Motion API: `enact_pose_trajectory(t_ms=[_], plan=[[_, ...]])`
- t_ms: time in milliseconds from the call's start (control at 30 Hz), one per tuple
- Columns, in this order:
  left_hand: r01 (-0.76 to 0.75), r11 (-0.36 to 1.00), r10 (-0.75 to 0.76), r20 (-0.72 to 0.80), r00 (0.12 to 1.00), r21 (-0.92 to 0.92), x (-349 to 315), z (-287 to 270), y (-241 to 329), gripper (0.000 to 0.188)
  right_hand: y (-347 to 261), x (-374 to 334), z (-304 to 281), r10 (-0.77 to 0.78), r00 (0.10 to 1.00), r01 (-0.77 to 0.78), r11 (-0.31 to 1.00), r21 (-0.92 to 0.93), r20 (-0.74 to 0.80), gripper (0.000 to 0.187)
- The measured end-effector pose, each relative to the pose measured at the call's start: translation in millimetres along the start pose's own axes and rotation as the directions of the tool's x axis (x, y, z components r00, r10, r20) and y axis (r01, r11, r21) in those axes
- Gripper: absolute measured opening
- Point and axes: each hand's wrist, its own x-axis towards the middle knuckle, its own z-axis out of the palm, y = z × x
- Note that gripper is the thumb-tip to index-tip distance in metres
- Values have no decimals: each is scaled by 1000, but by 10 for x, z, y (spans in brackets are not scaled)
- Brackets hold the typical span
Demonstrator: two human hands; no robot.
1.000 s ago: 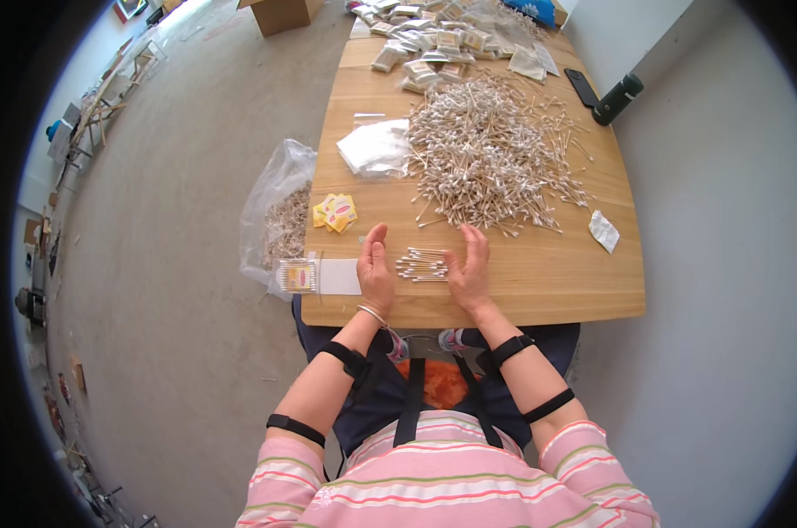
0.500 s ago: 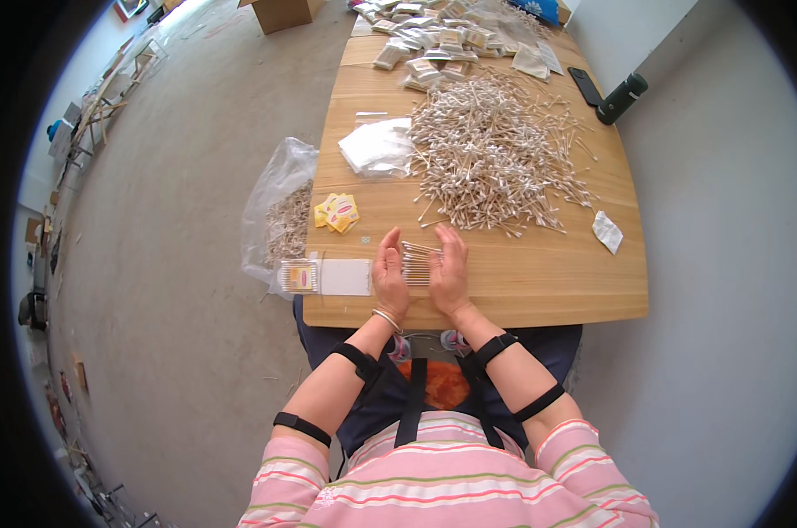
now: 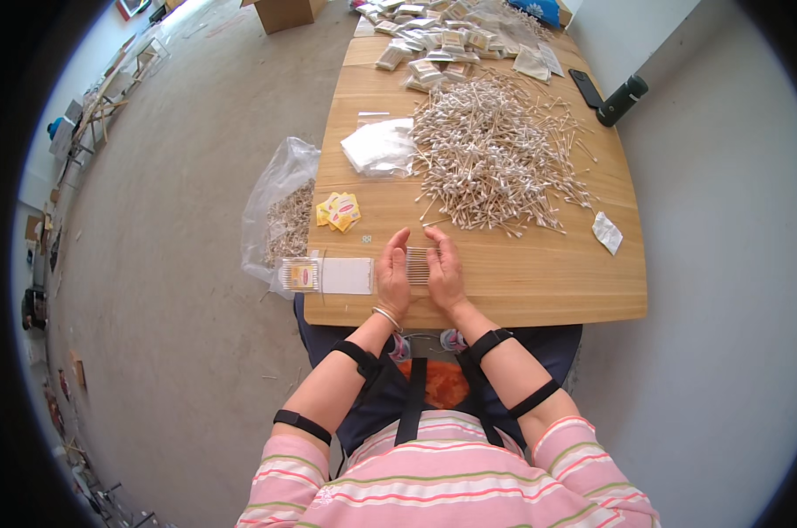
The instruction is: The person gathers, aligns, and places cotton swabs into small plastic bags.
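Observation:
A row of cotton swabs [image 3: 418, 266] lies crosswise between my two hands at the table's near edge, the sticks side by side. My left hand [image 3: 393, 276] presses in on their left ends, its thumb and fingers upright along them. Opposite it, my right hand [image 3: 446, 275] curves round the right ends, so the swabs are held between both palms. The swab tips are hidden behind the hands. Just left of my left hand lies a white card [image 3: 347, 275], and beside that a clear pack of cotton swabs [image 3: 300, 275] with a yellow label.
A large heap of loose cotton swabs [image 3: 495, 150] covers the table's middle. Clear bags [image 3: 379, 148] and yellow cards [image 3: 339, 211] lie left of it. Filled packs [image 3: 451, 42] crowd the far end. A dark bottle [image 3: 622, 100], a phone [image 3: 583, 88] and crumpled paper [image 3: 607, 232] line the right side.
My hands have drawn closer together, squeezing the row of swabs. The sticks that lay partly askew are now straighter and more even.

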Motion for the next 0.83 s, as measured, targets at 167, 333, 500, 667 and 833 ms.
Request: enact_pose_trajectory(t_ms=[167,333,500,667,833], plan=[[-29,998,27,-26,999,-47,-1,25,-27,49,86,11,-29,-138,990,137,988,-65,-18,27],[-6,978,-15,-98,995,-207,18,27,-44,48,60,78,-312,-198,957,277,837,-471,212,21],[0,974,-20,-84,996,-227,24,27,-79,46,54,124,-360,-98,950,256,790,-557,297,25],[7,975,-24,-73,997,-220,17,20,-94,47,32,110,-413,-233,946,325,700,-636,227,36],[-3,976,-17,-91,996,-219,23,16,-117,46,-78,-114,-389,-96,882,436,541,-719,462,57]])
